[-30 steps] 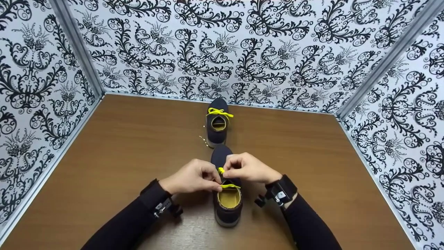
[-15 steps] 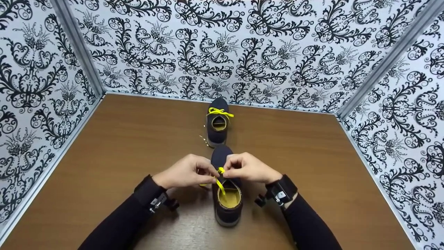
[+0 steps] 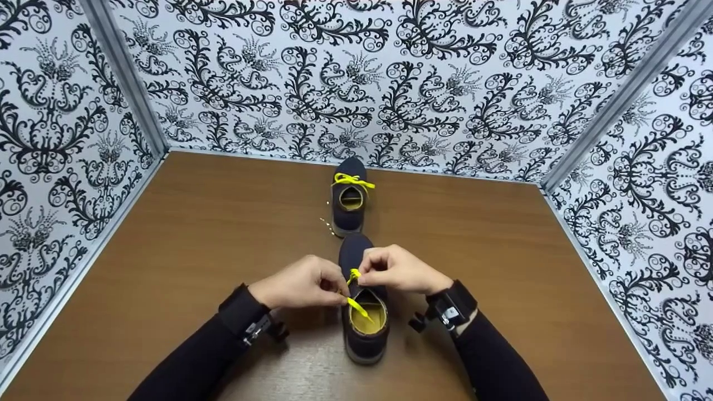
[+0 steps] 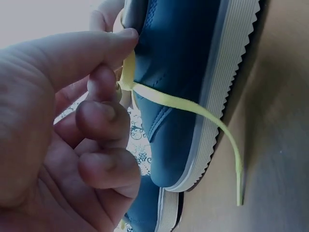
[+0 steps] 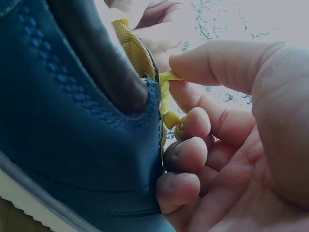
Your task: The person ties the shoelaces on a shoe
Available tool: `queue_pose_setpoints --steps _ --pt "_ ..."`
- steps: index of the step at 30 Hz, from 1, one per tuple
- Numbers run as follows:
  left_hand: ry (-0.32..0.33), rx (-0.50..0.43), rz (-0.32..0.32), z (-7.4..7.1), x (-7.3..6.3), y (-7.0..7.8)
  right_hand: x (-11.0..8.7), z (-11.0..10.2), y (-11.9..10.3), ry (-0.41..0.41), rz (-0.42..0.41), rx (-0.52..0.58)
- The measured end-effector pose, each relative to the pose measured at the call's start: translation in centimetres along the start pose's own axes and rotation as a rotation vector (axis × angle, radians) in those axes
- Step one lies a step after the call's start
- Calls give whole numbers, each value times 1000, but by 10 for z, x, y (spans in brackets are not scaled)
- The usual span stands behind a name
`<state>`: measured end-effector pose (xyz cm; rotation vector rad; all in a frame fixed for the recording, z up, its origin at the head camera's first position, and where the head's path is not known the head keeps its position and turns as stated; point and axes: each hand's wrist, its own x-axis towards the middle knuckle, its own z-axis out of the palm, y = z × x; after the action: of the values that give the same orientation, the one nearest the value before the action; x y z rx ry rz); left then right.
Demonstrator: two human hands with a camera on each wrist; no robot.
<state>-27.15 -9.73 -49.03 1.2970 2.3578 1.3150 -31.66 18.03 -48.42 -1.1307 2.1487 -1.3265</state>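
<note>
A dark blue shoe (image 3: 365, 348) with yellow insides stands upright, toe pointing away. My left hand (image 3: 303, 284) pinches its yellow lace (image 3: 361, 308) between thumb and fingers, at the left side of the opening. From those fingers one lace end slants over the insole. In the left wrist view another length of lace (image 4: 169, 100) hangs across the shoe's side, its tip dangling. My right hand (image 3: 404, 271) pinches the lace near the knotted part over the tongue. In the right wrist view its thumb and forefinger hold a short bit of lace (image 5: 169, 76), other fingers curled against the shoe.
Directly beyond stands a matching shoe (image 3: 348, 220) with its yellow lace tied in a bow (image 3: 351, 179). Small white flecks (image 3: 327, 224) show on the brown table (image 3: 239, 223) beside it. Patterned panels (image 3: 345, 78) enclose the back and sides.
My left hand drew up and left from the shoe's opening, then came down slightly. The lace lying across the opening now slants into it from those fingers. My right hand stays in place.
</note>
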Motion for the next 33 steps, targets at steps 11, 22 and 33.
queue_pose_setpoints --steps 11,22,33 --pt "32 -104 116 1 3 -1 -1 -1 0 1 10 -12" --pt "66 -115 93 9 2 1 0 0 0 0 0 0" --pt "155 -52 159 21 6 0 -1 0 1 3 8 17"
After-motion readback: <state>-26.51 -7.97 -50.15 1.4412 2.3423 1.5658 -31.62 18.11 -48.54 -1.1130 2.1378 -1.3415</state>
